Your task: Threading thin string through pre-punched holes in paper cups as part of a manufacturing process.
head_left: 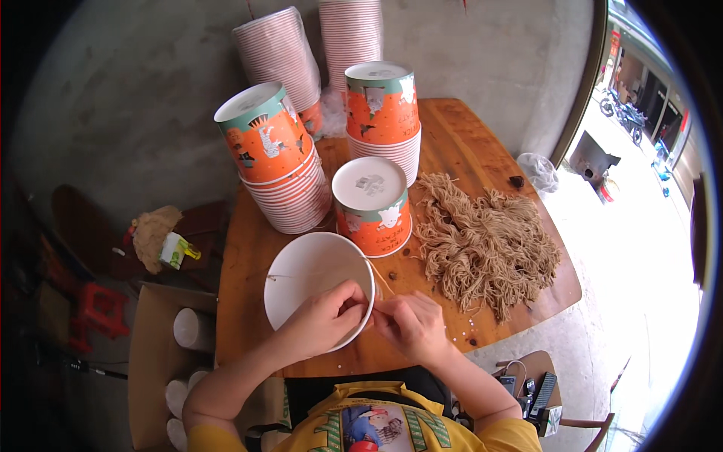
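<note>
A white paper bucket is tilted in front of me, its mouth facing up toward me. My left hand reaches over its mouth, fingers curled and closed at the inner side of the right rim. Just outside that rim, my right hand is closed in a pinch on a thin tan cord; the fingertips of both hands nearly meet there. A loop of the cord rises above the right hand beside the rim. A knotted cord end shows on the bucket's inner left wall.
An upside-down orange bucket stands just beyond, before nested orange stacks. A heap of tan cords covers the right of the wooden table. A cardboard box with white buckets sits at lower left; a chair stands right.
</note>
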The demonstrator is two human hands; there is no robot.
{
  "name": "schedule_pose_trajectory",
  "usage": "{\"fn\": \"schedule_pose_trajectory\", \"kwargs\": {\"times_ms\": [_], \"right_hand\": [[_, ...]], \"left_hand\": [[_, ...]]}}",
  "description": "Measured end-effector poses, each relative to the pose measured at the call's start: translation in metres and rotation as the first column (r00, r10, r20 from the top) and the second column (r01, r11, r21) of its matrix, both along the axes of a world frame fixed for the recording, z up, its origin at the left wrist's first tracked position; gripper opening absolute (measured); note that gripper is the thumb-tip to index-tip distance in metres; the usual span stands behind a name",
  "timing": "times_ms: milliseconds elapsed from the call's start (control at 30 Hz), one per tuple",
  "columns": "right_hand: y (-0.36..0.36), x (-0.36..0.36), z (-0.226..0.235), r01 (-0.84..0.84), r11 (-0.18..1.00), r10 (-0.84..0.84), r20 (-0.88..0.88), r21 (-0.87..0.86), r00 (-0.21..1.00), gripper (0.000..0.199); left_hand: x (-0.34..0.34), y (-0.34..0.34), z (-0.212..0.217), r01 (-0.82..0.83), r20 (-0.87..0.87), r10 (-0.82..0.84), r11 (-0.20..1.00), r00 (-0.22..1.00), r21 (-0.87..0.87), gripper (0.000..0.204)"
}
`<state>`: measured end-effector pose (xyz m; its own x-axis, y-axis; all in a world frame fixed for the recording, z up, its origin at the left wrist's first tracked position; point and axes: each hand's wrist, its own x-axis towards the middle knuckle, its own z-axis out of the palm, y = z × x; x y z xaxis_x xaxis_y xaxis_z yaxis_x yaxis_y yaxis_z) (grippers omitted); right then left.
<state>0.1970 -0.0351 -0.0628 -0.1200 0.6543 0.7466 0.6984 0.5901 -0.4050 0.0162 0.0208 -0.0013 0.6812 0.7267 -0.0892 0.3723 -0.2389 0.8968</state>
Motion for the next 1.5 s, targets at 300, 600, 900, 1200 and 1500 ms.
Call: {"fn": "schedule_pose_trajectory", "kwargs": {"times_ms": [300, 600, 900, 1200, 1500], "right_hand": [[-0.005, 0.053, 0.015, 0.193, 0.979, -0.203, 0.394, 0.064, 0.896, 0.025], [0.004, 0.049, 0.005, -0.113, 0.894, -0.191, -0.597, -0.434, 0.779, 0.014], [0.010, 0.050, 0.026, -0.143, 0.983, 0.113, -0.239, -0.112, 0.964, 0.022], [0.028, 0.065, 0.046, -0.182, 0.982, 0.184, 0.035, -0.055, 0.982, 0.024], [0.034, 0.073, 0.044, -0.103, 0.978, 0.112, 0.041, -0.181, 0.993, 0.018]], "left_hand": [[0.020, 0.002, -0.006, -0.041, 0.049, 0.037, 0.995, 0.998, 0.088, 0.007], [0.036, 0.010, -0.019, -0.051, 0.300, 0.139, 0.958, 0.944, -0.282, 0.008], [0.057, 0.020, -0.019, 0.017, 0.368, 0.216, 0.844, 0.905, -0.537, 0.008], [0.063, 0.017, -0.014, 0.153, 0.390, 0.039, 0.880, 0.920, -0.450, 0.007], [0.063, 0.017, -0.020, 0.183, 0.380, 0.020, 0.852, 0.925, -0.490, 0.011]]}}
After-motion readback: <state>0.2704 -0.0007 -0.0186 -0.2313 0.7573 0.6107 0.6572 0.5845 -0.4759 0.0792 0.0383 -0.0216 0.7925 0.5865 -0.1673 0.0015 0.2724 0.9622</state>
